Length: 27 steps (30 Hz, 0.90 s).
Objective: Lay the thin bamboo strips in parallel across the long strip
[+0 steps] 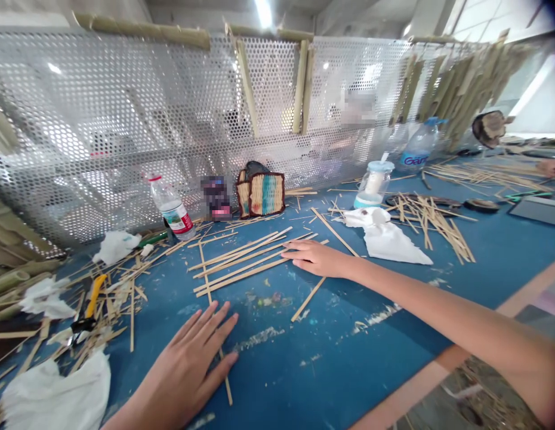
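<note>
Head view. Thin, flat, pale bamboo strips (241, 276) lie roughly parallel near the middle of the blue-topped bench (313, 382), crossing a single pale cross-strip (227, 385) near their left ends. The left hand (194, 358) lies palm down over the cross-strip, fingers spread, gripping nothing. The right hand (320, 258), fingers loosely extended, reaches the strips toward their right ends; whether it pinches one cannot be told. Neat alignment would seem to need light fingertip pressure, even gaps and a steadied cross-strip. The freest room appears to lie toward the bench's near edge; a perforated metal panel (161, 101) bounds the far edge, pale offcuts (132, 310) crowd the left side, and crumpled white tissue (389, 239) lies beyond the right forearm.
</note>
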Each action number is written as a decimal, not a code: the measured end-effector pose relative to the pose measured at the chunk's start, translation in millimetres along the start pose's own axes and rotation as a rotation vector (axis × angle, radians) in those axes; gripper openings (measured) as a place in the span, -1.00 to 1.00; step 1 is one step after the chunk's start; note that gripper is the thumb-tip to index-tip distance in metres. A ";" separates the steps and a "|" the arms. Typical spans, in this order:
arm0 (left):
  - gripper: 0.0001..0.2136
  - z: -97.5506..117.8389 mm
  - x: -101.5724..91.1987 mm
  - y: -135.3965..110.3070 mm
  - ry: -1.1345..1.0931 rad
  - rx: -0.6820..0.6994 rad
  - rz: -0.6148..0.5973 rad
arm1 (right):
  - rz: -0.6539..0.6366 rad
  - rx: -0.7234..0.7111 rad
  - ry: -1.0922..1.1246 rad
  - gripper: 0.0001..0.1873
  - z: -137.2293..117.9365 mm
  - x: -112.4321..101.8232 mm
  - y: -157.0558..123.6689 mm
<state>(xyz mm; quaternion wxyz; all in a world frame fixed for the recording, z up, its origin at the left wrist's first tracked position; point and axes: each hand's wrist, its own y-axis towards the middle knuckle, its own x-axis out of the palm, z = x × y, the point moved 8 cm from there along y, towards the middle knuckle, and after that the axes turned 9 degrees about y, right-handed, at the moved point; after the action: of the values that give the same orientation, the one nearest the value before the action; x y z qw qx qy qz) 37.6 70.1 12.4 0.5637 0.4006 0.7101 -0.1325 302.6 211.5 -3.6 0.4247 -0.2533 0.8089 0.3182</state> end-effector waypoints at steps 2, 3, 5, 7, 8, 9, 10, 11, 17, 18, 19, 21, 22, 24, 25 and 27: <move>-0.50 -21.1 4.6 0.1 0.005 -0.104 -0.001 | 0.010 -0.007 -0.025 -0.63 -4.5 -0.1 2.0; -0.52 -32.9 6.9 -0.6 0.010 -0.170 -0.004 | 0.019 -0.011 -0.039 -0.64 -6.2 -0.3 2.8; -0.53 -54.1 12.3 -3.4 0.020 -0.298 -0.032 | 0.039 -0.020 -0.054 -0.66 -8.7 -1.2 3.6; -0.54 -66.4 17.4 -6.1 0.012 -0.377 -0.072 | 0.061 -0.029 -0.050 -0.68 -10.2 -2.8 3.5; -0.54 -68.9 19.0 -6.9 0.003 -0.395 -0.085 | 0.071 -0.028 -0.046 -0.68 -10.4 -3.9 3.2; -0.55 -69.4 20.2 -7.2 -0.010 -0.401 -0.093 | 0.080 -0.025 -0.043 -0.68 -10.4 -4.8 2.9; -0.55 -68.7 20.8 -7.2 -0.023 -0.400 -0.097 | 0.084 -0.022 -0.042 -0.68 -10.5 -5.3 2.6; -0.55 -67.4 21.2 -7.1 -0.035 -0.399 -0.097 | 0.085 -0.024 -0.040 -0.68 -11.0 -5.4 2.5; -0.54 -64.4 23.1 -7.4 -0.058 -0.432 -0.087 | 0.077 -0.077 -0.050 -0.55 -17.5 -0.1 3.7; -0.54 -64.3 23.7 -7.5 -0.060 -0.433 -0.088 | 0.073 -0.079 -0.055 -0.54 -18.0 1.4 4.0; -0.55 -64.3 24.1 -7.5 -0.062 -0.432 -0.087 | 0.068 -0.081 -0.056 -0.53 -18.3 2.8 4.4; -0.55 -64.2 24.6 -7.7 -0.067 -0.431 -0.082 | 0.062 -0.082 -0.048 -0.53 -18.8 4.9 4.9; -0.54 -64.4 24.7 -7.9 -0.069 -0.434 -0.080 | 0.060 -0.081 -0.041 -0.53 -19.0 5.4 5.1; -0.53 -64.8 24.7 -8.8 -0.071 -0.448 -0.079 | 0.064 -0.082 -0.029 -0.53 -20.1 5.4 5.0; -0.54 -64.8 24.6 -9.1 -0.073 -0.456 -0.081 | 0.064 -0.084 -0.027 -0.52 -20.9 5.1 4.8; -0.57 -64.5 24.0 -9.6 -0.079 -0.472 -0.092 | 0.058 -0.086 -0.023 -0.52 -23.0 4.8 4.1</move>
<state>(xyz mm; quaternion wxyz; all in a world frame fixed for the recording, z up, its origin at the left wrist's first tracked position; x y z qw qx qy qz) -15.1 115.3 9.4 0.6624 0.2195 0.7162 -0.0037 285.3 196.8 3.6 0.4133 -0.2439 0.7966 0.3677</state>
